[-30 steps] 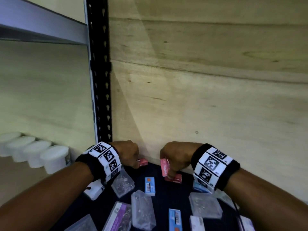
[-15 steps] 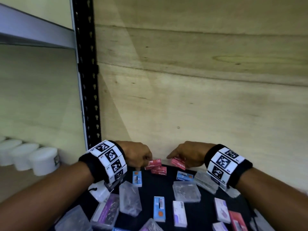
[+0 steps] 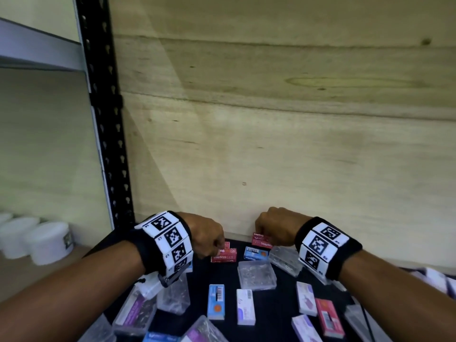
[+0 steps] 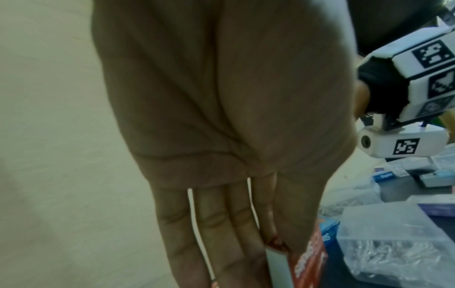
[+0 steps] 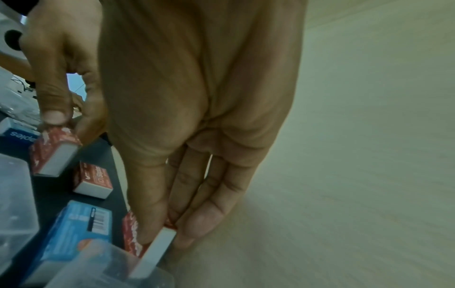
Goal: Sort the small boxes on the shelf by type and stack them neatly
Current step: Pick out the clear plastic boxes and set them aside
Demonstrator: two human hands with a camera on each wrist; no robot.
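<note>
Small red staples boxes lie at the back of the black mat (image 3: 271,304), by the plywood wall. My left hand (image 3: 217,246) pinches one red box (image 5: 54,154) between thumb and forefinger, just above the mat; in the left wrist view the same red box (image 4: 307,259) shows at my fingertips. Beside it lies another red box (image 5: 93,181). My right hand (image 5: 167,230) pinches a third red box (image 3: 261,240) close to the wall. A blue staples box (image 3: 255,253) lies between the hands.
Clear plastic cases of pins (image 3: 256,275), blue, purple-and-white and red boxes (image 3: 329,317) are scattered over the near mat. White tubs (image 3: 49,243) stand on the shelf to the left of the black upright post (image 3: 108,144). The plywood wall (image 3: 296,144) closes the back.
My right hand turned its red box from upright to flat and moved it back against the wall. My left hand stays at the red boxes on the left.
</note>
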